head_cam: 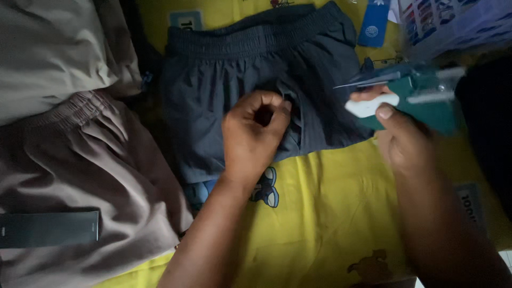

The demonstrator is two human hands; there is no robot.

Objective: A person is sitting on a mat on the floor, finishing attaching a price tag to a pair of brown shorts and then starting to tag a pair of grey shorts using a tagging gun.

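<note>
Near the top edge of the yellow sheet [330, 213], right around the middle, lies a pair of dark shorts [224, 69], folded up with the stretchy waistband pointing away from the person. The left hand [253, 136] sits on top of them, fingers curled in tight, pinching a bit of the dark fabric by the pocket slit. The right hand [397, 141] is off to the right side of the shorts, closed around a green tagging gun [421, 98] with a white trigger part under the thumb; its thin needle end points left toward the shorts, and it's a bit blurry so I can't make out much more. Up by the top edge, just past the shorts, there's a small blue tag [373, 24]. Over on the left side of the sheet there's a pile of beige clothes [80, 160], also with a gathered waistband, and a flat dark card [50, 228] resting on them near the left edge. Cartoon prints show on the sheet below the shorts.
</note>
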